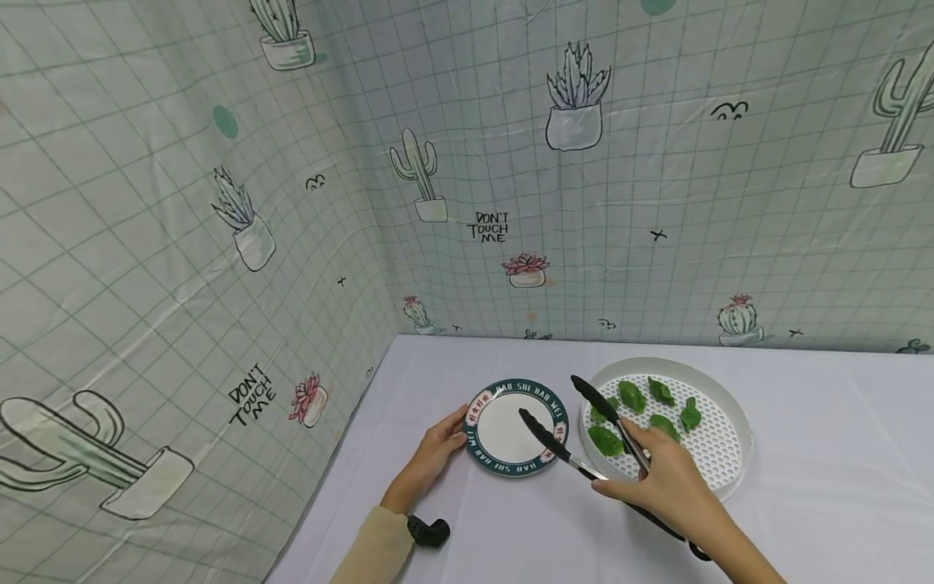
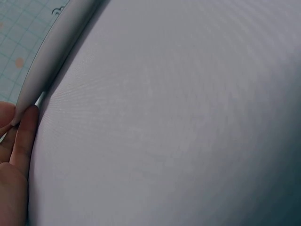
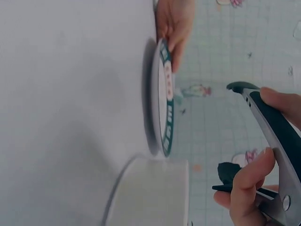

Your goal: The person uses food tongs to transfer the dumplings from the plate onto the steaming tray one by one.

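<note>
My left hand (image 1: 430,453) pinches the left rim of a round plate (image 1: 511,434), white in the middle with a teal, lettered border. In the left wrist view the thumb and fingers (image 2: 26,136) close on the plate's edge (image 2: 51,52). My right hand (image 1: 671,478) grips metal tongs (image 1: 543,435) with black tips, spread wide apart. One tip hangs over the plate, the other over the left part of a round white perforated tray (image 1: 718,458). Several green leaves (image 1: 606,440) lie in that tray, partly hidden by the tongs. In the right wrist view the tongs (image 3: 273,134) hold nothing visible.
A white cloth (image 1: 467,527) covers the table. Behind and to the left hang grid-patterned curtains (image 1: 467,284) with cactus drawings. A black device (image 1: 429,531) sits at the left wrist, beside a beige sleeve (image 1: 375,543).
</note>
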`<state>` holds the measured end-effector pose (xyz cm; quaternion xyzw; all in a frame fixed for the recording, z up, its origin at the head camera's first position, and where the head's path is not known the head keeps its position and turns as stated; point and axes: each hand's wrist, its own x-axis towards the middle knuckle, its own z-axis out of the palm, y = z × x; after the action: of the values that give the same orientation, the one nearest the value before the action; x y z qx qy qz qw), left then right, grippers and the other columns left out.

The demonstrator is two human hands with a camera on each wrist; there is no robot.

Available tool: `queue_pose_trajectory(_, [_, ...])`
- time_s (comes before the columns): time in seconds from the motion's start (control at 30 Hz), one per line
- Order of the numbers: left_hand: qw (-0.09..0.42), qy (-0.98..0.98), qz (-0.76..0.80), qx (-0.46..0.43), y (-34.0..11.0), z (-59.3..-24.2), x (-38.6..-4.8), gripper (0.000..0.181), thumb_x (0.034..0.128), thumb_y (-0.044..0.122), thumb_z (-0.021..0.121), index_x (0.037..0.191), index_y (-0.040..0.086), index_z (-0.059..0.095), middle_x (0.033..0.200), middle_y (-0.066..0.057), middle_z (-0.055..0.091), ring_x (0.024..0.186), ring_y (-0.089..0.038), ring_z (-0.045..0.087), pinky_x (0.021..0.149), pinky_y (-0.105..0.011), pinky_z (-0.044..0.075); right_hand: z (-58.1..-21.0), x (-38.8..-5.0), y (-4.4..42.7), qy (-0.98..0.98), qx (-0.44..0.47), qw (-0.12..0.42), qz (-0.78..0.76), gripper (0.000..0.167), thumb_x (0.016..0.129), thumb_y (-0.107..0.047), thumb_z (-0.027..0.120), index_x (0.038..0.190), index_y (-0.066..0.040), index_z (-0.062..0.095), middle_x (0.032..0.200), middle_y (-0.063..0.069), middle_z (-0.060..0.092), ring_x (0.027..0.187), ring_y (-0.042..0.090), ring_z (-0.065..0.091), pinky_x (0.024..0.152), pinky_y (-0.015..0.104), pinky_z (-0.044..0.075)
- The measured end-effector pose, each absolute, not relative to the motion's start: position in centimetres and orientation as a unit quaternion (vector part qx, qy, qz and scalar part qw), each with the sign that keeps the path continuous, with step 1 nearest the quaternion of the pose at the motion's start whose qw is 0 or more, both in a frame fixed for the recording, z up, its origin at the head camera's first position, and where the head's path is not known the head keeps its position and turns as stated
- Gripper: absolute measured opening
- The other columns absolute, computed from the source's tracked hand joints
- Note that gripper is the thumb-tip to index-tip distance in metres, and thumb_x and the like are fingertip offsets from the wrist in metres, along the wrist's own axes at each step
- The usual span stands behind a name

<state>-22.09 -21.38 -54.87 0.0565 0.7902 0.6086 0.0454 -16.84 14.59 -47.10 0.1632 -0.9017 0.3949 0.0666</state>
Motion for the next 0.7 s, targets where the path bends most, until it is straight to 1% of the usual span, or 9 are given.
queue_pose_trajectory(0.03, [0.045,0.79,0.609,0.059,-21.4,-54.9,-22.1,0.053,0.1013,0.0,0.047,0.151,-0.006,0.032,0.156,-0.022,0.033,0.145,-0.036,0.028,0.118,-0.05,0.02,-47.2,-16.8,14.2,-0.901,0.163,0.067,0.395,0.101,0.06,-0.041,0.094,0.134,0.015,0.053,0.115,0.033,0.061,0.084,0.031,0.064,0.065,0.039,0.054])
queue_pose_trajectory(0.1, [0.045,0.791,0.607,0.06,-21.4,-54.9,-22.1,0.053,0.1015,0.0,0.047,0.151,-0.007,0.032,0.157,-0.022,0.032,0.145,-0.037,0.028,0.118,-0.05,0.021,-47.2,-16.8,13.3,-0.903,0.168,0.069,0.389,0.101,0.06,-0.042,0.094,0.133,0.015,0.053,0.118,0.037,0.06,0.098,0.04,0.063,0.071,0.047,0.055])
queue_pose_trajectory(0.23, [0.045,0.792,0.607,0.058,-21.4,-54.8,-22.1,0.053,0.1016,0.0,0.047,0.151,-0.008,0.031,0.157,-0.022,0.031,0.145,-0.036,0.028,0.117,-0.049,0.022,-47.2,-16.7,12.0,-0.903,0.167,0.05,0.392,0.102,0.061,-0.042,0.093,0.135,0.015,0.052,0.123,0.042,0.055,0.105,0.05,0.06,0.078,0.055,0.055])
queue_pose_trajectory(0.27, [0.045,0.79,0.608,0.057,-21.4,-54.7,-22.1,0.053,0.1016,0.0,0.047,0.151,-0.007,0.031,0.157,-0.022,0.031,0.145,-0.037,0.028,0.117,-0.049,0.022,-47.2,-16.7,11.7,-0.903,0.168,0.046,0.393,0.102,0.061,-0.042,0.094,0.135,0.015,0.052,0.122,0.041,0.055,0.104,0.049,0.06,0.078,0.054,0.055])
queue_pose_trajectory(0.3, [0.043,0.79,0.609,0.059,-21.4,-54.7,-22.1,0.053,0.1016,0.0,0.046,0.151,-0.008,0.031,0.157,-0.023,0.031,0.145,-0.037,0.028,0.117,-0.05,0.022,-47.2,-16.7,11.4,-0.903,0.165,0.042,0.395,0.102,0.061,-0.042,0.094,0.135,0.014,0.052,0.124,0.041,0.054,0.107,0.051,0.059,0.082,0.056,0.055])
queue_pose_trajectory(0.4, [0.041,0.789,0.611,0.06,-21.4,-54.7,-22.1,0.053,0.1015,-0.001,0.046,0.151,-0.008,0.031,0.155,-0.024,0.033,0.144,-0.038,0.029,0.117,-0.052,0.022,-47.3,-16.5,10.6,-0.901,0.158,0.03,0.404,0.102,0.062,-0.042,0.094,0.136,0.014,0.051,0.127,0.04,0.053,0.113,0.052,0.056,0.088,0.058,0.053])
queue_pose_trajectory(0.5, [0.041,0.79,0.609,0.066,-21.5,-54.8,-22.1,0.053,0.1016,-0.001,0.046,0.151,-0.008,0.031,0.155,-0.025,0.034,0.144,-0.039,0.029,0.117,-0.053,0.021,-47.5,-16.4,9.7,-0.901,0.16,0.028,0.402,0.102,0.061,-0.043,0.094,0.136,0.013,0.052,0.125,0.038,0.055,0.113,0.051,0.056,0.088,0.058,0.052])
queue_pose_trajectory(0.6, [0.042,0.789,0.609,0.069,-21.6,-54.9,-22.1,0.053,0.1012,0.0,0.047,0.151,-0.008,0.031,0.155,-0.024,0.034,0.144,-0.039,0.029,0.118,-0.052,0.02,-47.8,-16.4,8.8,-0.9,0.166,0.031,0.401,0.102,0.061,-0.042,0.094,0.135,0.014,0.053,0.12,0.033,0.059,0.107,0.044,0.059,0.085,0.054,0.054])
queue_pose_trajectory(0.7, [0.041,0.788,0.61,0.072,-21.7,-55.0,-22.1,0.053,0.1009,-0.001,0.047,0.151,-0.009,0.031,0.154,-0.025,0.034,0.144,-0.039,0.03,0.118,-0.052,0.019,-48.3,-16.2,8.0,-0.897,0.165,0.03,0.408,0.1,0.06,-0.04,0.095,0.134,0.014,0.054,0.117,0.028,0.06,0.106,0.039,0.06,0.086,0.052,0.054])
